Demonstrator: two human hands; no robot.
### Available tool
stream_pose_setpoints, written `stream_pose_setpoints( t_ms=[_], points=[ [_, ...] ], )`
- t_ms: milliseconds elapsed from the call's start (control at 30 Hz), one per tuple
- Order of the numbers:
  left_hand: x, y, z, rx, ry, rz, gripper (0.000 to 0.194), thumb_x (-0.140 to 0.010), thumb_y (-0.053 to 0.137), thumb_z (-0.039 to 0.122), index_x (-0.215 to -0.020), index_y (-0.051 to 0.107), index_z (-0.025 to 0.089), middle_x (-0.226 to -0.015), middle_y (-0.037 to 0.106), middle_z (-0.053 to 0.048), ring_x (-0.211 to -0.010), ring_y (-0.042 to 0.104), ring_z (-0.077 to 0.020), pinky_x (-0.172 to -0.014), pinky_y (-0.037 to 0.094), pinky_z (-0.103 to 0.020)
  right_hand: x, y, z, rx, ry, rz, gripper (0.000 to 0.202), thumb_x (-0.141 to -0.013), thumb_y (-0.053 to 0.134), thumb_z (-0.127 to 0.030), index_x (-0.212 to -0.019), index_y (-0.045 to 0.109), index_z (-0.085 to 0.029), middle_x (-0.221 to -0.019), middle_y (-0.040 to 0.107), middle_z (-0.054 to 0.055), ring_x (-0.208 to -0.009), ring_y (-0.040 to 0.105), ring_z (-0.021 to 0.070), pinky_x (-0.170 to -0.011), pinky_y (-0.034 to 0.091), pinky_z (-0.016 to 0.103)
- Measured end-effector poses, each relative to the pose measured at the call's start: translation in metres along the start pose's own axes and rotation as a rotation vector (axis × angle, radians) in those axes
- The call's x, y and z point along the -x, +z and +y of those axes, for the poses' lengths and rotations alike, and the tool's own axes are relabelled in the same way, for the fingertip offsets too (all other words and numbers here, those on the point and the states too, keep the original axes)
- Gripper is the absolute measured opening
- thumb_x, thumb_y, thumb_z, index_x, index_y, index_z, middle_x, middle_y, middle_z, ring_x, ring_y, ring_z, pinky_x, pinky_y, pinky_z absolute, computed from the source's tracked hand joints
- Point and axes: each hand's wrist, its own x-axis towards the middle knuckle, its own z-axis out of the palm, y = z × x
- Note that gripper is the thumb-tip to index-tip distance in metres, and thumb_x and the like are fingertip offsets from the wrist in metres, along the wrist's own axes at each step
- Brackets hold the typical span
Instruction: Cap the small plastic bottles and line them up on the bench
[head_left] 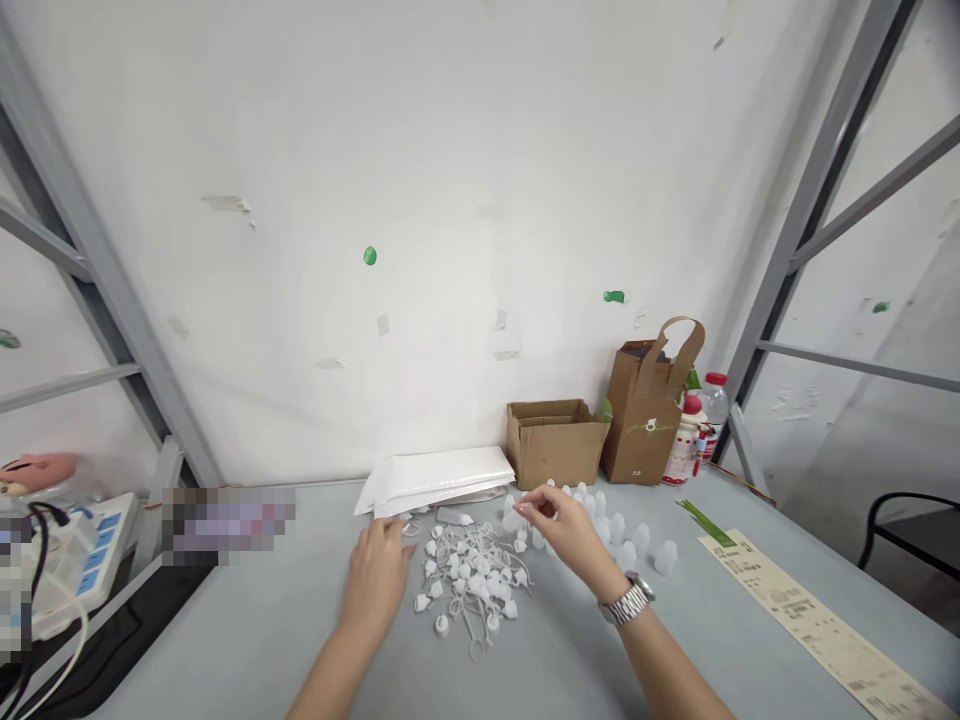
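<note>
A loose heap of small white caps with thin loops and cords (476, 572) lies on the grey table between my hands. My left hand (380, 565) is at the heap's left edge, its fingertips just in front of the white padded envelopes (442, 475); what it touches is hidden. To the heap's upper right is my right hand (559, 525), thumb and index finger brought together near a translucent white piece (510, 512); whether they pinch something is too small to tell. Several frosted translucent pieces (665, 558) stand behind and right of that hand. A metal watch circles my right wrist.
Behind the pieces stand an open cardboard box (556, 450), a brown paper bag (645, 420) and bottles (714, 405). Green strips (705, 524) and a long printed paper sheet (817, 620) lie at right. A white power strip (94, 560) with cables is at far left.
</note>
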Motion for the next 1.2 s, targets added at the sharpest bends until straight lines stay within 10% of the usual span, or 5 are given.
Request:
stream_pose_setpoints(
  t_ms=[167, 700, 1200],
  points=[
    [-0.006, 0.003, -0.016, -0.296, -0.018, -0.069, 0.027, -0.079, 0.046, 0.018, -0.103, 0.06, 0.015, -0.098, 0.061, -0.011, -0.093, 0.053, -0.0251, -0.079, 0.04, -0.035, -0.002, -0.018, 0.006, 0.298, -0.077, -0.047, 0.013, -0.078, 0.052, -0.028, -0.071, 0.059, -0.019, -0.065, 0.059, 0.0, -0.063, 0.053, 0.0151, -0.06, 0.037, 0.026],
    [-0.005, -0.001, -0.01, -0.261, 0.016, -0.125, 0.023, -0.082, 0.041, 0.021, -0.09, 0.062, 0.014, -0.093, 0.064, -0.011, -0.091, 0.055, -0.0262, -0.076, 0.039, -0.035, -0.002, 0.002, 0.022, 0.72, -0.231, -0.063, 0.014, -0.079, 0.048, -0.009, -0.072, 0.058, -0.016, -0.075, 0.062, 0.005, -0.071, 0.054, 0.0183, -0.07, 0.03, 0.031],
    [-0.001, -0.009, 0.015, 0.589, 0.014, -0.122, 0.024, -0.074, 0.049, 0.034, -0.09, 0.062, 0.022, -0.094, 0.065, -0.005, -0.089, 0.058, -0.0208, -0.076, 0.046, -0.03, 0.006, 0.013, 0.006, 0.436, -0.239, 0.067, 0.029, -0.089, 0.037, -0.037, -0.079, 0.057, -0.019, -0.07, 0.06, 0.003, -0.063, 0.05, 0.016, -0.067, 0.032, 0.03]
  ],
)
